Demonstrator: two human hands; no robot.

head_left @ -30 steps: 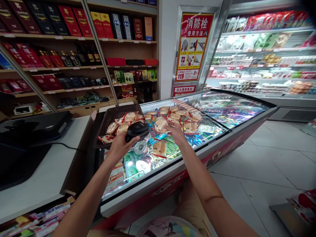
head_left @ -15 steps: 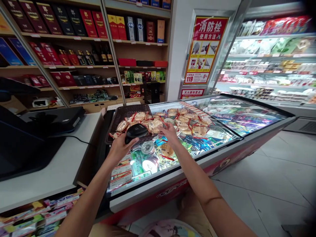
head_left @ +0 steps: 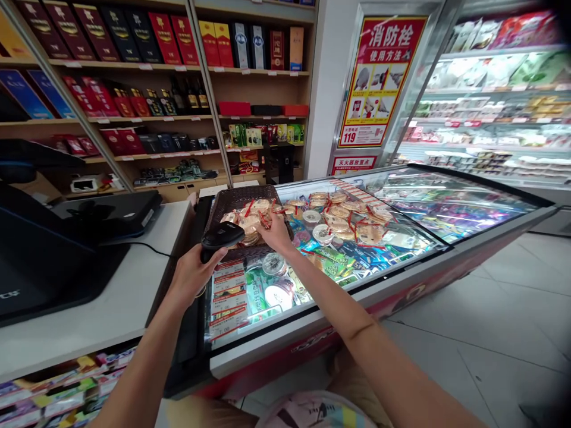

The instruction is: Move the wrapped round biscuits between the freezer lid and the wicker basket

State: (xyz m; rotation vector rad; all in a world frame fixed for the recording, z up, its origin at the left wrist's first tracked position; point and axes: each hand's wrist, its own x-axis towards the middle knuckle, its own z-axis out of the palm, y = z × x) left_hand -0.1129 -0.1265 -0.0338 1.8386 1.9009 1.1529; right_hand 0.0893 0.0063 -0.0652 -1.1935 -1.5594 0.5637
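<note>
My left hand is closed around the handle of a black handheld barcode scanner, whose head points over the front of a dark woven basket. Inside the basket lie several clear bags of round flat pastries with red edging. My right hand reaches into the basket, fingers closed on one of these pastry bags; the fingertips are partly lost among the wrappers. More bagged pastries lie in a loose heap on the glass freezer lid, right of my right hand.
Under the glass of the chest freezer are tubs and colourful packs. A counter with a monitor and a black cable stands at left. Shelves of boxes and bottles line the back; a lit refrigerated display is at right.
My right hand has moved left from the glass to the basket, with a pastry bag. The scanner in my left hand has shifted left and away from the basket's middle.
</note>
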